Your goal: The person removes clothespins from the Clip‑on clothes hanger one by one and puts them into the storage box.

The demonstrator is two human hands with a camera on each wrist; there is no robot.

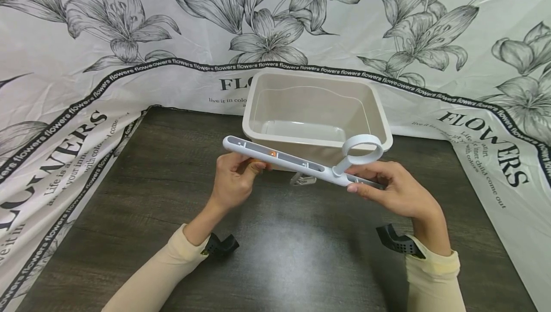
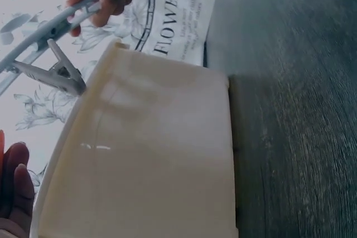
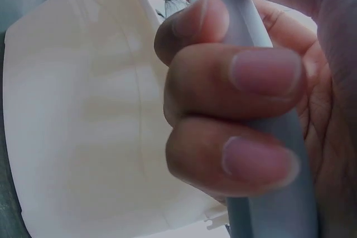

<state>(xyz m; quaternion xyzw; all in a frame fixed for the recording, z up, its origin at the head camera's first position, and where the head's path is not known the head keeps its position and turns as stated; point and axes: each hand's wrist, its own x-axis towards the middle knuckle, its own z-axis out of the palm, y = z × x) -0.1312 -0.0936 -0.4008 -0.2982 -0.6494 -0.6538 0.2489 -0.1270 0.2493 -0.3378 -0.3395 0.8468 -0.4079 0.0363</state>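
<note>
A white plastic clip hanger (image 1: 284, 160), a slotted bar with a ring (image 1: 363, 149) on it, is held tilted in front of the bin, its left end higher. My right hand (image 1: 393, 187) grips the bar's right end, with the fingers curled round it in the right wrist view. At the bar's left part, my left hand (image 1: 234, 183) pinches a small orange clip (image 1: 269, 162), mostly hidden by thumb and bar. A grey clip (image 2: 61, 73) hangs from the bar's underside, near the bin's front wall.
A beige plastic bin (image 1: 312, 144) stands upright at the back of the dark wood table (image 1: 284, 254), its inside bare. Behind it and at both sides hangs a white flower-printed cloth (image 1: 193, 87). Black straps (image 1: 219, 246) sit on both wrists.
</note>
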